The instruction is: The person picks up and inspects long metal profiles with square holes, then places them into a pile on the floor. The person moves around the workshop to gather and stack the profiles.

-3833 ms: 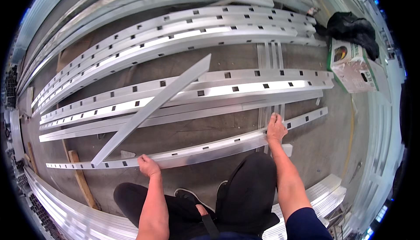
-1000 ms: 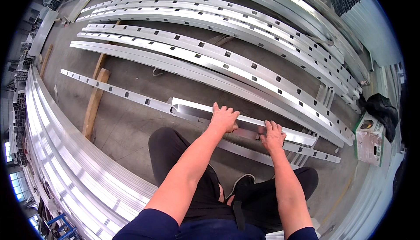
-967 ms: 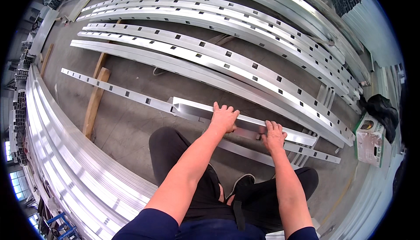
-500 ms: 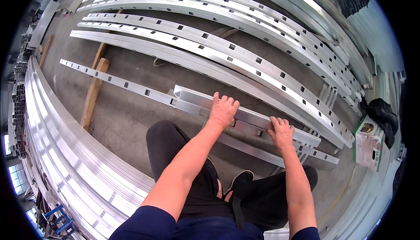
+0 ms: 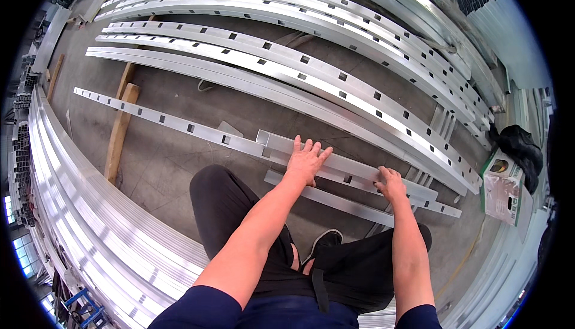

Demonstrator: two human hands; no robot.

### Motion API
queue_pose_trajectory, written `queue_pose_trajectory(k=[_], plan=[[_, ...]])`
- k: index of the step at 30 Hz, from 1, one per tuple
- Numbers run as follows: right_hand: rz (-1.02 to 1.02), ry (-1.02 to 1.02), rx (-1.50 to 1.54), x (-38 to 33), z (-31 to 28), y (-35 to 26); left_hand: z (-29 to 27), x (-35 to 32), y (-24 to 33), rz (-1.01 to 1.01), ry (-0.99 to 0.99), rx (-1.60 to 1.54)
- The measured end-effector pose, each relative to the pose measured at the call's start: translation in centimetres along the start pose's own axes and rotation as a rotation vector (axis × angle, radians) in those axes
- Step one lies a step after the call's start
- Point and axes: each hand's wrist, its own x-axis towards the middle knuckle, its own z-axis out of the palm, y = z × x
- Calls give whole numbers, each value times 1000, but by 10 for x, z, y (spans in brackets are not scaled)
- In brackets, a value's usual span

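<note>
Bar [image 5: 353, 165] slants far-left to near-right beneath the splayed left hand [image 5: 304, 162], the right hand [image 5: 392, 186] curled nearer its right end, whether gripping I can't tell.

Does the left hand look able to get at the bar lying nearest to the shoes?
Probably yes: the lower bar lies just below the left hand in the picture, and its middle looks uncovered between the forearms. The hand would likely first have to leave the upper bar, which it touches.
</note>
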Motion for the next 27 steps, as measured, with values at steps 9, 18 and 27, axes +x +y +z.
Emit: queue_pose_trajectory(k=[9,18,27], plan=[[-86,33,81,13,6,29,28,21,12,-23,46,-21],[-137,90,78,14,13,40,23,21,16,-12,-9,-7],[-191,205,17,8,28,38,38,19,10,103,280,-204]])
